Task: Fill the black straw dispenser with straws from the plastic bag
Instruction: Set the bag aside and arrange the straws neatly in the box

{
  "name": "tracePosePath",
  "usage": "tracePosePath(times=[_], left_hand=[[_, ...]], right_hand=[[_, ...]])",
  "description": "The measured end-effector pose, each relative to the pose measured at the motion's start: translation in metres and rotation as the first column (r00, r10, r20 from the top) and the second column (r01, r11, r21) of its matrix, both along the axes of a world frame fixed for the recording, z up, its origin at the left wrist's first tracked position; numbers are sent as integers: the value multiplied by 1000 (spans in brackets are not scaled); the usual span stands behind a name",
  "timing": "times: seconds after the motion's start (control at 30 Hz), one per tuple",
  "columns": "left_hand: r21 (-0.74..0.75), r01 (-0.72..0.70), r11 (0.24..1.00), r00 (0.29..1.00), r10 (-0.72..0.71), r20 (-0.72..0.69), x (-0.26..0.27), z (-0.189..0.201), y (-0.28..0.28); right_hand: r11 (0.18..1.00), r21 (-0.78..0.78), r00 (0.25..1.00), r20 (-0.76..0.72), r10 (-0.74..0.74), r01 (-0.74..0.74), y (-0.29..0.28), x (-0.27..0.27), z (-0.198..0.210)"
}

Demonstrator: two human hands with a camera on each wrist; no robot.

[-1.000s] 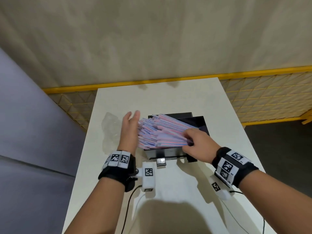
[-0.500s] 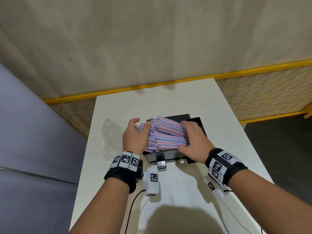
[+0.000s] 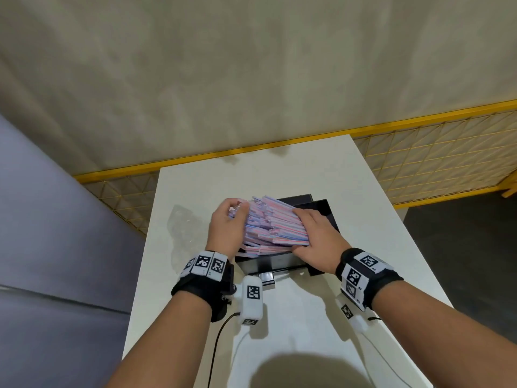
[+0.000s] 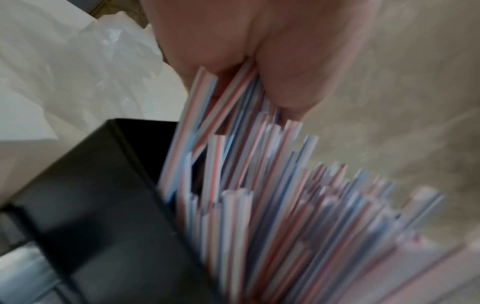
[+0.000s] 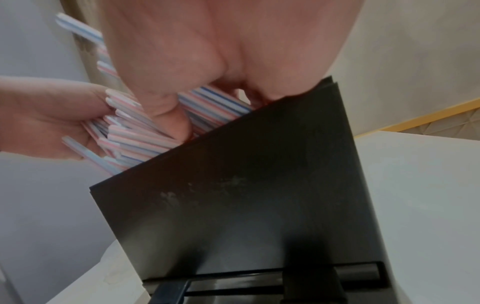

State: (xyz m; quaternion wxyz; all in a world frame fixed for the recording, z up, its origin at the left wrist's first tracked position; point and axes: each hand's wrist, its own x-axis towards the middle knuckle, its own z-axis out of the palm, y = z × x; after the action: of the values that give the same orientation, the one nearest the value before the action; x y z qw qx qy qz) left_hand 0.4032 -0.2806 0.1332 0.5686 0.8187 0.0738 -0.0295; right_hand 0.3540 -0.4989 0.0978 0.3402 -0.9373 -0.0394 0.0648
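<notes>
A thick bundle of red, white and blue striped straws point(image 3: 274, 228) lies slantwise in the open top of the black straw dispenser point(image 3: 279, 264), its left ends sticking out past the box. My left hand point(image 3: 226, 228) cups those left ends with curled fingers; the left wrist view shows the fingers point(image 4: 259, 51) pinching a few straws point(image 4: 259, 205) above the dispenser wall point(image 4: 103, 205). My right hand point(image 3: 310, 239) lies over the right part of the bundle. In the right wrist view its thumb point(image 5: 168, 115) digs into the straws point(image 5: 137, 142) behind the dispenser front point(image 5: 246, 195).
The crumpled clear plastic bag point(image 3: 184, 228) lies on the white table point(image 3: 307, 345) left of the dispenser. A small lever point(image 3: 265, 277) juts from the dispenser's front. A yellow mesh fence point(image 3: 433, 169) runs behind the table; a grey panel point(image 3: 56, 247) stands at its left.
My left hand, open beside the bundle a second ago, has curled round the straws' left ends. My right hand has slid up over the bundle, which has sunk lower into the dispenser.
</notes>
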Motion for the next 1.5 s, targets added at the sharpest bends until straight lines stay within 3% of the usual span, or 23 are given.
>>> tracePosePath(times=[0.13, 0.3, 0.4, 0.5, 0.57, 0.63, 0.7, 0.73, 0.77, 0.83, 0.87, 0.93, 1.07, 1.23, 1.37, 1.5], left_hand=[[114, 72, 991, 997, -71, -16, -13, -12, -2], [173, 56, 983, 993, -72, 89, -22, 5, 9], [233, 66, 970, 991, -91, 99, -28, 6, 28], [262, 96, 960, 993, -111, 41, -36, 4, 45], [414, 96, 905, 991, -126, 46, -41, 8, 50], [598, 32, 801, 973, -163, 166, -46, 27, 44], [759, 44, 650, 859, -412, 304, -44, 44, 21], [858, 96, 505, 775, -579, 254, -41, 49, 4], [938, 165, 305, 707, -699, 103, -37, 50, -16], [953, 293, -77, 651, -714, -258, -27, 45, -55], [924, 330, -194, 646, -667, -371, -20, 39, -69], [871, 383, -307, 664, -564, -491, -6, 25, -86], [894, 361, -264, 698, -559, -447, 7, 8, -82], [888, 368, -276, 676, -577, -459, 9, 7, -78], [883, 355, -306, 676, -569, -469, 13, 11, -79], [883, 362, -298, 659, -589, -468, 12, 13, -79]], right_hand=[[998, -53, 998, -53, 30, -33, 2, 1, -1], [998, 59, 994, -104, -17, 24, -2, 3, 3], [990, 130, 998, -43, -52, 57, -6, 0, 4], [996, 82, 999, 37, -37, 33, -8, -2, 1], [998, 70, 997, 74, -2, -3, -6, -4, 0], [996, 86, 996, 86, 23, -31, -3, -6, 1], [996, 69, 995, 82, 55, -61, 1, -8, 5], [995, 37, 994, 57, 96, -98, 3, -8, 7], [989, -3, 989, 17, 145, -145, 6, -8, 10], [967, -85, 969, -79, 235, -241, 13, -5, 16], [953, -132, 958, -129, 257, -274, 16, -4, 18], [939, -186, 951, -171, 259, -289, 18, -3, 20], [974, -28, 972, -70, 224, -226, 9, -6, 19], [948, -135, 948, -183, 262, -288, 21, 11, 22], [949, -135, 951, -167, 261, -284, 21, 13, 15], [904, -285, 929, -284, 238, -319, 27, 21, 15]])
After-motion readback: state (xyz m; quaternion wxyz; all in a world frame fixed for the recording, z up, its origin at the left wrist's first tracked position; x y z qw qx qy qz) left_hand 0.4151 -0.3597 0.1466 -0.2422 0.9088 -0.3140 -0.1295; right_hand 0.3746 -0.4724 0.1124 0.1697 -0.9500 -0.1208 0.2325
